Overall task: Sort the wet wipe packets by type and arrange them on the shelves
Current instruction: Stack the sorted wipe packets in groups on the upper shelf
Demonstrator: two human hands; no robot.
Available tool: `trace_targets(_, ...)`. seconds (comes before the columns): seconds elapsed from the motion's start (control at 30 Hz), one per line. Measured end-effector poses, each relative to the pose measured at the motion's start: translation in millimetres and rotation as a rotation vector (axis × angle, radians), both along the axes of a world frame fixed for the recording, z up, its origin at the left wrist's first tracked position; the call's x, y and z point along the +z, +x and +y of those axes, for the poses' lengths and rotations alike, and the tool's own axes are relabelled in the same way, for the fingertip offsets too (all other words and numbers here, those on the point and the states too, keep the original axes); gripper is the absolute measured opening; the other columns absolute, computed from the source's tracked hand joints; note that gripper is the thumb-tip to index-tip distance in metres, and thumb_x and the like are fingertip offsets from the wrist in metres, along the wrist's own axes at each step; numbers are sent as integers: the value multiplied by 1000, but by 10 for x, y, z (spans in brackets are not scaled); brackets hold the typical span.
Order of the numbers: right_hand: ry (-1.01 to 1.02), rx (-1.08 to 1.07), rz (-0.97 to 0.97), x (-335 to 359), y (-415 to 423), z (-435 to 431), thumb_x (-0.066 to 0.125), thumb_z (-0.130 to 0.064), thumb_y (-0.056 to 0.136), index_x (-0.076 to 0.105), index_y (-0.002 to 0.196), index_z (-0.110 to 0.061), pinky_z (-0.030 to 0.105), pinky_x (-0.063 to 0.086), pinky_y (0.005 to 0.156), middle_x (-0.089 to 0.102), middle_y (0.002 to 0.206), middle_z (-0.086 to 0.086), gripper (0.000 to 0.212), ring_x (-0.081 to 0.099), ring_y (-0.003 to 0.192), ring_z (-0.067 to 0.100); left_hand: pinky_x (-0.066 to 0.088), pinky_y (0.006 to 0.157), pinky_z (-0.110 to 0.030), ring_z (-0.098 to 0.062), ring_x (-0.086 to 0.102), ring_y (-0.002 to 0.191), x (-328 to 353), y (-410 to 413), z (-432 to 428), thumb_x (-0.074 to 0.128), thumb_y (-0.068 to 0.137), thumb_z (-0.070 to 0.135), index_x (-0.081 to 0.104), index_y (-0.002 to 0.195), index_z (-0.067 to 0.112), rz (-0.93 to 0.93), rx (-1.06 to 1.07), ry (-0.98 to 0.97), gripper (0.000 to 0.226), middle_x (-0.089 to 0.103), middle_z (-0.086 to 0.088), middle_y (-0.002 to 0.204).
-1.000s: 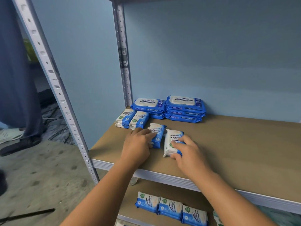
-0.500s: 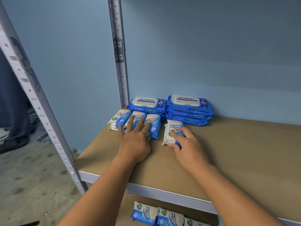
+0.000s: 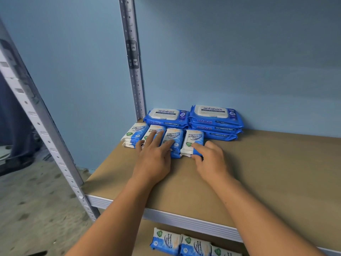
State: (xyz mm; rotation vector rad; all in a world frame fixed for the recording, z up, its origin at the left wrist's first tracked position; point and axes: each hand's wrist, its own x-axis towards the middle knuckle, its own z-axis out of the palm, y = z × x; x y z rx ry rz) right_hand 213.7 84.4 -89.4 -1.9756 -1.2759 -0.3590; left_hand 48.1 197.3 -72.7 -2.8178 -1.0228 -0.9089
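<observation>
Row of 4 small Fragrance Free Antibacterial Wipes packets [image 3: 173, 140] lies side by side on brown shelf board [image 3: 267, 172], toward its left rear corner. Rightmost small packet [image 3: 193, 143]: pinched at near end by right hand [image 3: 210, 159], index finger on top, thumb at front edge. Left hand [image 3: 155, 157]: fingers spread flat, pressing down on middle 2 packets. At 12 o'clock from row, touching it: 2 stacks of large antabax packs [image 3: 215, 121] against blue wall [image 3: 239, 61]. At 6 o'clock, lower shelf: more small packets [image 3: 193, 244].

Brown shelf [image 3: 258, 172] under wipe packets [image 3: 193, 143]
</observation>
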Motion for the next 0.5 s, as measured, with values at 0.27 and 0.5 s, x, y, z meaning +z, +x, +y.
trace_targets(0.27, 0, 34, -30, 0, -4, 13, 76, -10, 80, 74, 119, -19, 44, 56, 69, 60, 86, 5, 40, 59, 84, 34, 25, 109, -52, -24, 28, 148, -18, 0, 27, 58, 85, 26, 57, 135, 41, 25, 29, -25, 53, 40, 0, 157)
trace_targets(0.5, -28, -19, -68, 20, 5, 0, 76, -14, 85, 74, 118, -26, 43, 53, 63, 56, 76, 3, 36, 55, 82, 32, 15, 115, -58, -25, 13, 153, -62, 24, 58, 45, 100, 37, 39, 145, 52, 96, 66, -81, 48, 20, 2, 166)
